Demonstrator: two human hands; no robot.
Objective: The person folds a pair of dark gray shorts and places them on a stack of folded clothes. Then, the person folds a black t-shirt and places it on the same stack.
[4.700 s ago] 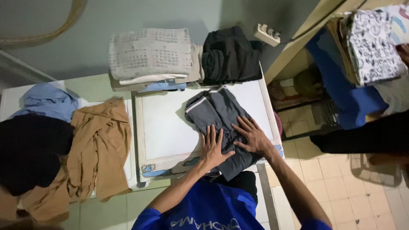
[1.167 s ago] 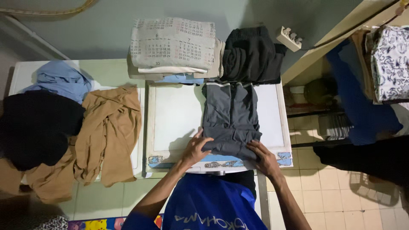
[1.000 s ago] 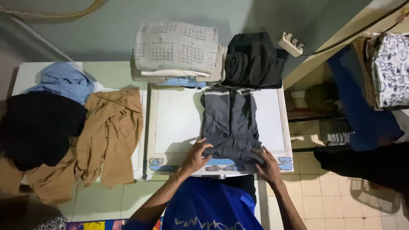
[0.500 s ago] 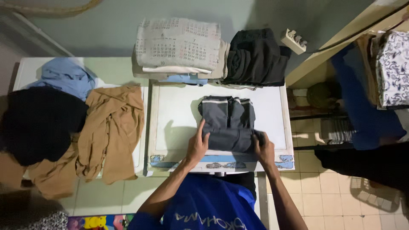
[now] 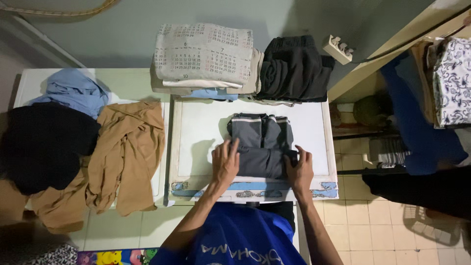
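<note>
Both hands flat, left hand point(image 5: 225, 163) and right hand point(image 5: 299, 170) pressing folded grey garment point(image 5: 261, 145); keep edges aligned, smooth outward.

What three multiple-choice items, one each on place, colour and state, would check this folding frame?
1. Where does the grey garment lie?
A. on the white board
B. on the floor tiles
C. on the black stack

2. What colour is the loose garment just left of the board?
A. red
B. tan
C. green

3. What state is the grey garment in?
A. spread out flat at full length
B. hanging up
C. folded into a compact block

Answers: 1 A, since the grey garment sits on the white board with both hands at it, left hand and right hand. 2 B, since the tan garment lies crumpled beside the board. 3 C, since it shows as a short doubled-over block under the hands.
</note>
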